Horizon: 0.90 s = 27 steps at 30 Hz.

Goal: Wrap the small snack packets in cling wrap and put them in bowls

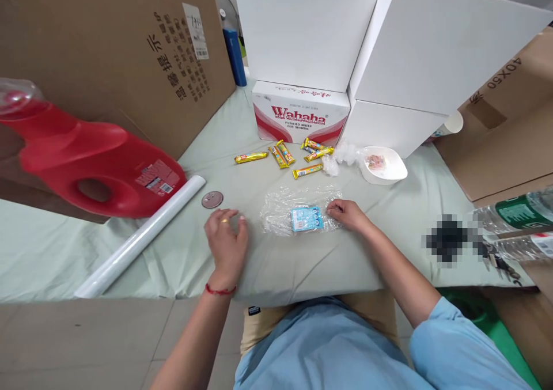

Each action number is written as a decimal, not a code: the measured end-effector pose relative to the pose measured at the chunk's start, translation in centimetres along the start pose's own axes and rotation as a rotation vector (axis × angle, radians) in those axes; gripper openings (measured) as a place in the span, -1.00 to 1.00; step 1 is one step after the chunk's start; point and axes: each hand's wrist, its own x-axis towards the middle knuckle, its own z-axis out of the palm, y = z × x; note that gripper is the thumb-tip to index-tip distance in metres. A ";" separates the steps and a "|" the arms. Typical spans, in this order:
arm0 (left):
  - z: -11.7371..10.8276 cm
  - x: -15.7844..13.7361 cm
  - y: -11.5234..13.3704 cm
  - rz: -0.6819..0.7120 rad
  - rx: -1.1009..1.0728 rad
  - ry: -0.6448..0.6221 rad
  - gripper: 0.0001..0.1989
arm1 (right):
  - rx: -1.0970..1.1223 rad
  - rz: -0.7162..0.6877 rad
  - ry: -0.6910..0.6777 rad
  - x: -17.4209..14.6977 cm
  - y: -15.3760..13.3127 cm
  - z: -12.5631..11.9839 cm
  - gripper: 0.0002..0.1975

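A sheet of clear plastic wrap (280, 200) lies crinkled on the tablecloth, with a small light-blue packet (307, 219) on its middle right part. My right hand (345, 212) is at the wrap's right edge, its fingers closed in a pinch on the film beside the packet. To the left of the wrap, my left hand (227, 234) rests over the cloth, thumb and fingers apart, holding nothing. Just beyond its fingertips lies a round brown disc (212, 199). Several yellow-wrapped snack bars (307, 171) are scattered behind the wrap.
A long white roll (142, 234) and a red jug (108, 165) stand at left. Behind are a Wahaba-style red-and-white carton (302, 113) and white boxes. A white bowl (384, 174) sits back right beside crumpled film (341, 156). Plastic bottles (518, 214) lie at right.
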 end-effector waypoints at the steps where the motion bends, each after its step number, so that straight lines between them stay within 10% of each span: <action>1: -0.8 -0.6 0.9 0.062 0.015 0.119 -0.81 | 0.004 0.008 0.009 -0.1 0.2 0.1 -0.70; 4: -2.5 -2.8 5.0 0.380 -0.046 0.231 -0.78 | 0.016 0.029 0.017 -0.1 0.4 0.3 -0.66; 8: -1.1 -4.5 10.4 0.670 -0.168 -0.136 -0.60 | 0.046 0.054 0.017 0.0 0.2 0.4 -0.65; 15: 5.4 -4.6 9.3 0.503 0.020 -0.440 -0.62 | 0.176 0.114 -0.024 -1.3 1.1 -0.5 -0.60; 23: 6.1 -5.1 8.0 0.476 -0.033 -0.449 -0.63 | -0.144 0.095 0.265 -1.0 0.5 -4.4 -0.75; 27: 6.3 -5.0 8.0 0.460 -0.065 -0.465 -0.62 | -0.117 -0.077 0.160 0.9 -2.3 -3.4 -0.73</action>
